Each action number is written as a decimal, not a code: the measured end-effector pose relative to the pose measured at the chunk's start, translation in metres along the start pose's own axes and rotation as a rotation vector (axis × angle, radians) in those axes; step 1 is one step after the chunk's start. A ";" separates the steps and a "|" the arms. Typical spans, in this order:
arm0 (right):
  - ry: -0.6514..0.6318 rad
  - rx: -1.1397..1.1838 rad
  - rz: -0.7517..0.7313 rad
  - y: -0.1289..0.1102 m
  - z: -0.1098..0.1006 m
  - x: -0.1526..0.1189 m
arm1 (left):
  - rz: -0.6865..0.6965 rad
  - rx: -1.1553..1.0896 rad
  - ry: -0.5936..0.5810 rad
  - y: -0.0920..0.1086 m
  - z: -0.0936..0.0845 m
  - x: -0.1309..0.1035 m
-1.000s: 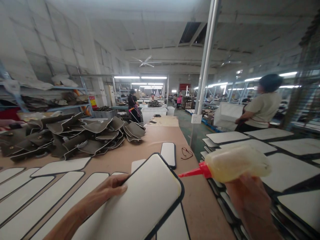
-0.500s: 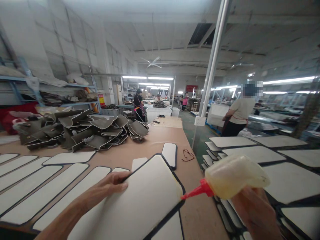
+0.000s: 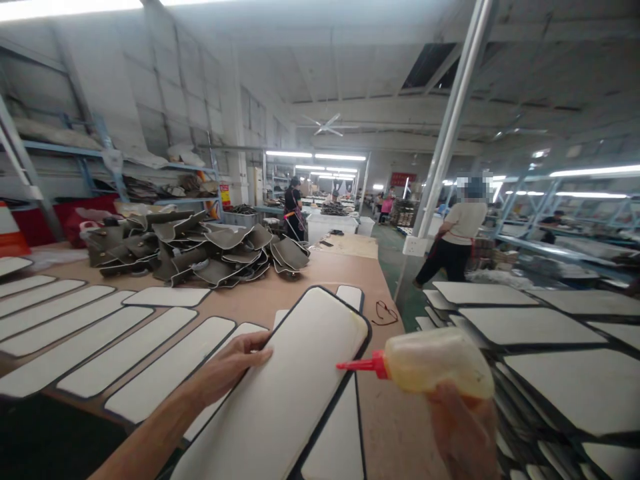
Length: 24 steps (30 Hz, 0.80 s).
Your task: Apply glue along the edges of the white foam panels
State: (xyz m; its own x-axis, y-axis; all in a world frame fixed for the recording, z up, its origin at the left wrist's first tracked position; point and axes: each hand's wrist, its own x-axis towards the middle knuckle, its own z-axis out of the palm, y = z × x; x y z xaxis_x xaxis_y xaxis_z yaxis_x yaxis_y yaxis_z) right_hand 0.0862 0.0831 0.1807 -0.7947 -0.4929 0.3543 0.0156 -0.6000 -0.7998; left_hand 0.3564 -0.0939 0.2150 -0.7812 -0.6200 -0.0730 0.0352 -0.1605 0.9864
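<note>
Head view, left to right: white flat panels (image 3: pixel 75 337) lie in rows on the bench (image 3: pixel 325 273), with a grey heap of pieces (image 3: pixel 200 250) behind them. Left hand (image 3: pixel 227 363) has its fingers closed on the edge of a raised black-trimmed panel (image 3: pixel 295 387), whose lower end is cut off. Right hand (image 3: pixel 463 433), blurred and partly out of frame, grips a glue bottle (image 3: pixel 435 363), red nozzle over the panel's right edge. Stacked panels (image 3: pixel 550 333) sit far right.
</note>
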 end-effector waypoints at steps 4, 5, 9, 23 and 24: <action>-0.052 -0.065 0.122 0.021 0.006 -0.028 | 0.006 -0.093 0.131 -0.021 0.014 0.018; -0.041 -0.071 0.087 0.022 0.009 -0.027 | 0.009 -0.111 0.145 -0.025 0.017 0.021; 0.089 -0.046 -0.160 0.015 0.020 0.004 | 0.013 -0.152 0.121 -0.033 0.025 0.026; -0.314 -0.255 0.064 0.034 -0.008 -0.034 | -0.058 -0.209 0.245 -0.036 0.028 -0.011; -0.303 -0.251 0.051 0.033 -0.002 -0.030 | -0.060 -0.214 0.268 -0.037 0.027 -0.016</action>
State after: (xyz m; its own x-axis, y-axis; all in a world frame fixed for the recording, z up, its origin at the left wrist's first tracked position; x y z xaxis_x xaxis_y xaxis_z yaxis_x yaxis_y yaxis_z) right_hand 0.1096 0.0793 0.1421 -0.5809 -0.7045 0.4077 -0.1276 -0.4159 -0.9004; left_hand 0.3508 -0.0567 0.1835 -0.5956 -0.7796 -0.1936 0.1462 -0.3421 0.9282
